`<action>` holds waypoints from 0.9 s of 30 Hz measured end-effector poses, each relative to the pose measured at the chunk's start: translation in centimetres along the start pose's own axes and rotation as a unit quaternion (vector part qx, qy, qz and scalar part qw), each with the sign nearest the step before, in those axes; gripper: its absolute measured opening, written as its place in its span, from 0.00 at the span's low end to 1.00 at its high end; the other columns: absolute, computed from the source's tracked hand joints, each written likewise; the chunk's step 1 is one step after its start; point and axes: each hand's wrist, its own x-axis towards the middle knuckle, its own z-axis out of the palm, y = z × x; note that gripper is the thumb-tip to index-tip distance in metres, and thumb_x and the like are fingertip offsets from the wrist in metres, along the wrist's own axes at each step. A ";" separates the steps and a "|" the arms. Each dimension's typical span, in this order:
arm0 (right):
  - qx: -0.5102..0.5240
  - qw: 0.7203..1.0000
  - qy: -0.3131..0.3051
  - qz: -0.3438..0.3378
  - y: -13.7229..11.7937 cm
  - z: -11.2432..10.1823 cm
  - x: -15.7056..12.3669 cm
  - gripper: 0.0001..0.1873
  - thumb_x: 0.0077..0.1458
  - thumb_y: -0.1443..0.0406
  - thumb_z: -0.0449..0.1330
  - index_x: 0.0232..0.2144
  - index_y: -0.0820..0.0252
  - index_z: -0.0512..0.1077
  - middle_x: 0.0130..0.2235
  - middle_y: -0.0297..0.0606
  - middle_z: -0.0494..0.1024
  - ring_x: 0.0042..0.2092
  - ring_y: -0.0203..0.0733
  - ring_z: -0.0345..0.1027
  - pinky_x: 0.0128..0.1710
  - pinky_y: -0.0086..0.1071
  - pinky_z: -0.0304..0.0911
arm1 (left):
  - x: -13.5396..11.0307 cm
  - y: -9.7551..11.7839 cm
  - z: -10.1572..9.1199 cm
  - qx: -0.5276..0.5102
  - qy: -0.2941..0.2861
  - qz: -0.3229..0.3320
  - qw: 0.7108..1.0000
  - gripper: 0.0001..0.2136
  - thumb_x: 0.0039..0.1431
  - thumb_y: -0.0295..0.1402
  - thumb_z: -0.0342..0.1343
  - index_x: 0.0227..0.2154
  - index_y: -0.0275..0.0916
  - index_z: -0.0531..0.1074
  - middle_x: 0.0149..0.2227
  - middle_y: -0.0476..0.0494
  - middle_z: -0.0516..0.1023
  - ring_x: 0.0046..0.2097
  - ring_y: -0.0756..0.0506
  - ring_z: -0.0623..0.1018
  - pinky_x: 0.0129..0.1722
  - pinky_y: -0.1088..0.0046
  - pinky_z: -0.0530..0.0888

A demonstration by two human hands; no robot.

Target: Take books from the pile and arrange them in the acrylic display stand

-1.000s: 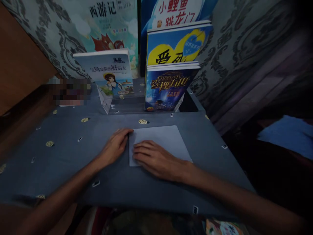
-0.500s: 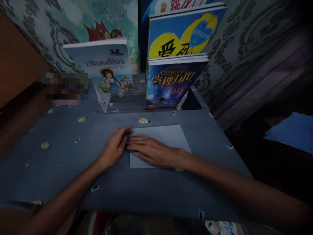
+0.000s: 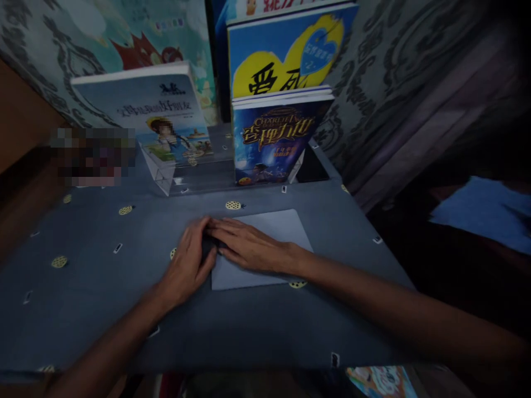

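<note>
We are observing two bare hands working at a sheet of paper (image 3: 284, 224), which is lying flat on the patterned table (image 3: 249, 326), in front of the books. The right hand (image 3: 249, 244) is lying open, palm down, its fingers stretching together toward the left across the sheet and closing on nothing that we are seeing. Its forearm is slanting in from the lower right. The left hand (image 3: 188, 258) is staying half open at the sheet's left edge, fingers bending forward and thumb standing apart, with a gap showing between them. Its fingertips are meeting those of the right hand near the sheet's far left corner; whether they are pressing the paper there, we are not managing to tell. Its forearm is rising from the lower left. Beyond the sheet, a dark blue book (image 3: 276, 141) is standing to the right and a pale blue book (image 3: 160, 113) is leaning back to the left.
</note>
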 end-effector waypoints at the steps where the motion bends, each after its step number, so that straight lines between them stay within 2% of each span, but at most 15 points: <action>1: 0.006 1.000 0.003 0.013 -0.1 0.0 0.0 0.22 0.67 0.69 0.52 0.62 0.62 0.64 0.65 0.54 0.67 0.69 0.51 0.58 0.68 0.54 0.57 | -0.1 0.1 0.1 0.025 -0.003 0.017 1.000 0.29 0.70 0.37 0.49 0.69 0.40 0.49 0.64 0.30 0.65 0.66 0.34 0.67 0.63 0.47 0.68; 6: 0.000 0.998 0.002 0.070 -0.4 -0.4 -0.5 0.27 0.68 0.65 0.52 0.66 0.66 0.56 0.67 0.58 0.63 0.70 0.53 0.55 0.68 0.53 0.56 | -0.5 0.0 0.9 0.118 -0.013 0.062 0.991 0.34 0.70 0.43 0.47 0.72 0.38 0.39 0.66 0.26 0.64 0.66 0.31 0.68 0.61 0.45 0.70; 11: -0.011 0.994 0.017 0.104 0.1 -1.0 -2.4 0.28 0.68 0.63 0.52 0.67 0.63 0.55 0.68 0.56 0.62 0.71 0.54 0.52 0.69 0.56 0.54 | -0.5 -0.2 1.1 0.155 -0.026 0.063 0.985 0.33 0.72 0.45 0.43 0.72 0.39 0.40 0.66 0.27 0.65 0.66 0.32 0.68 0.62 0.45 0.69; 15: -0.023 0.989 0.040 0.142 0.6 -2.0 -4.8 0.29 0.69 0.62 0.51 0.69 0.56 0.54 0.69 0.50 0.61 0.72 0.53 0.49 0.69 0.56 0.53 | -0.4 -0.1 1.0 0.169 -0.025 0.068 0.983 0.32 0.72 0.46 0.42 0.72 0.38 0.42 0.66 0.28 0.65 0.67 0.33 0.67 0.63 0.48 0.68; 18: -0.021 0.985 0.048 0.167 1.2 -3.0 -6.8 0.30 0.69 0.61 0.50 0.70 0.55 0.51 0.70 0.49 0.61 0.73 0.52 0.48 0.69 0.58 0.52 | -0.4 0.0 1.0 0.177 -0.037 0.066 0.981 0.31 0.72 0.45 0.42 0.72 0.39 0.43 0.67 0.29 0.65 0.68 0.33 0.66 0.63 0.48 0.68; 23: 0.006 0.977 0.091 0.194 2.8 -4.6 -9.6 0.27 0.70 0.60 0.47 0.67 0.59 0.57 0.66 0.51 0.66 0.68 0.53 0.58 0.66 0.57 0.58 | -0.5 -0.2 0.8 0.181 -0.053 0.053 0.981 0.30 0.72 0.46 0.41 0.71 0.39 0.45 0.67 0.29 0.64 0.68 0.33 0.65 0.63 0.48 0.68; 27: 0.078 0.970 0.135 0.186 3.7 -5.5 -10.5 0.24 0.70 0.59 0.47 0.64 0.58 0.62 0.63 0.48 0.71 0.64 0.50 0.66 0.63 0.52 0.62 | -0.2 0.1 0.5 0.208 -0.064 0.069 0.974 0.28 0.72 0.45 0.42 0.69 0.37 0.52 0.67 0.26 0.64 0.69 0.31 0.63 0.64 0.43 0.66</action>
